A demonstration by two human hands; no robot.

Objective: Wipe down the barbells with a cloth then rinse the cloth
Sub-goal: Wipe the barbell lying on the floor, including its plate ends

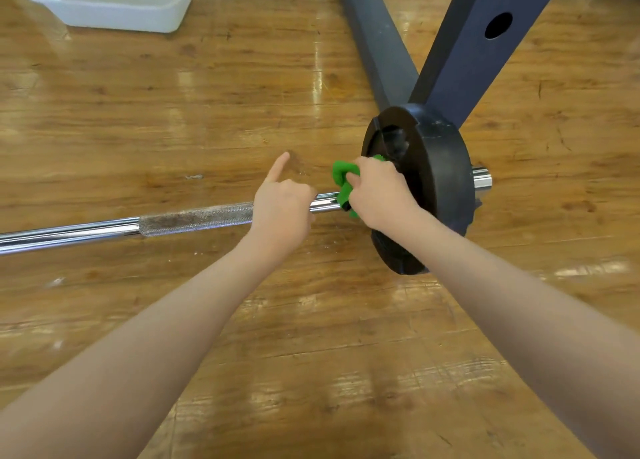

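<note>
A chrome barbell bar [194,217] lies across the wooden floor, with a knurled section near its middle and a black weight plate [440,181] on its right end. My left hand [282,209] grips the bar just right of the knurling, its index finger sticking out straight. My right hand [375,195] holds a bunched green cloth [341,181] against the bar, close to the plate's inner face. The bar's end stub [482,178] pokes out past the plate.
A white plastic tub [114,4] stands on the floor at the far left. A dark metal rack base beam [377,42] and a slanted upright [485,35] rise behind the plate. Wooden floor [173,112] spreads all around.
</note>
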